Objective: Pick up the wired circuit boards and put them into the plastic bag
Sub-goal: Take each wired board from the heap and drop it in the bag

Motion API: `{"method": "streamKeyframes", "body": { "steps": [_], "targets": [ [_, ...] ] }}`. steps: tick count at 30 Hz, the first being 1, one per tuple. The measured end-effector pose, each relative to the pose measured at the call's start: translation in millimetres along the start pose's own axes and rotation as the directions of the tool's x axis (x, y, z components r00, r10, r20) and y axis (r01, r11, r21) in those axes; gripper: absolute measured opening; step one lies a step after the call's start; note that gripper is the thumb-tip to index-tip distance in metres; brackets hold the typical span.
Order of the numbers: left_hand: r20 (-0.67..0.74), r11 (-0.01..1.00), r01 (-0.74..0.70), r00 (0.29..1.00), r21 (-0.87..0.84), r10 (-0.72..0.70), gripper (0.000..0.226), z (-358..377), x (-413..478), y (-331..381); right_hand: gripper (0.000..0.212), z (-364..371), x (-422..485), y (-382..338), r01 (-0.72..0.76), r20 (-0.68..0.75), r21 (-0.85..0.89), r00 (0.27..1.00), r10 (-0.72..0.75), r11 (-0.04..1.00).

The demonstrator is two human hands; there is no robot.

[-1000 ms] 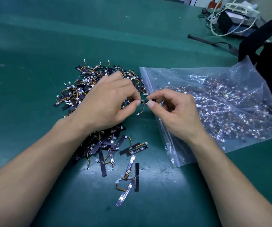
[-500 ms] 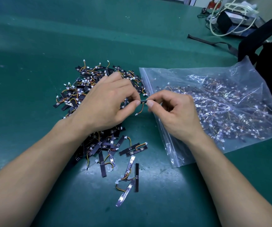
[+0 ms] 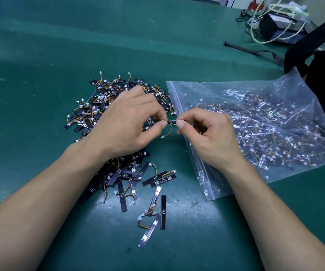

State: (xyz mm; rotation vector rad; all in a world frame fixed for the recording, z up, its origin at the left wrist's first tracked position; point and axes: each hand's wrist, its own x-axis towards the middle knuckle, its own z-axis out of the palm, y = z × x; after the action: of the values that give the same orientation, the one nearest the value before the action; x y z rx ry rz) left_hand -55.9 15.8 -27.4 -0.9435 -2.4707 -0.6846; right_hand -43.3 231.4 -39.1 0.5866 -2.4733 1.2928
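Thin black circuit-board strip w/ orange wire (image 3: 171, 122): pinched betw. left hand (image 3: 126, 124) & right hand (image 3: 206, 133), over green table (image 3: 59, 55) centre, beside zip edge of clear plastic bag (image 3: 179, 90). Step: bagging. Next, prob.: slip into mouth.

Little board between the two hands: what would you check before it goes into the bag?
1. Board pinched at both ends by fingers of the left hand and right hand: ok.
2. Its wire hangs loose, not caught in the pile: ok.
3. Bag lies flat, right under the right hand: ok.
4. Bag mouth open: cannot tell.
5. Only one board held: ok, as far as the view shows.
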Motion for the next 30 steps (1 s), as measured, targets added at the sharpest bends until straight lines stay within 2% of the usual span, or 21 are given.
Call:
{"method": "streamKeyframes", "body": {
  "steps": [16, 22, 30],
  "targets": [
    [-0.051, 1.000, 0.004, 0.999, 0.006, -0.004, 0.016, 1.1, -1.4, 0.0, 0.004, 2.0, 1.6, 1.6, 0.024, -0.052, 0.009, 0.998, -0.024, 1.000],
    [-0.082, 1.000, -0.015, 0.996, 0.023, 0.017, 0.013, 1.7, -1.0, -2.2, 0.016, 2.6, 0.4, -0.2, 0.016, -0.075, 0.049, 0.997, -0.013, 0.999],
    [-0.098, 0.999, -0.022, 0.995, 0.027, 0.025, 0.013, 0.0, -1.4, -1.1, 0.001, 2.5, 1.3, 2.1, 0.033, -0.073, 0.018, 0.997, -0.032, 0.999]
  ]
}}
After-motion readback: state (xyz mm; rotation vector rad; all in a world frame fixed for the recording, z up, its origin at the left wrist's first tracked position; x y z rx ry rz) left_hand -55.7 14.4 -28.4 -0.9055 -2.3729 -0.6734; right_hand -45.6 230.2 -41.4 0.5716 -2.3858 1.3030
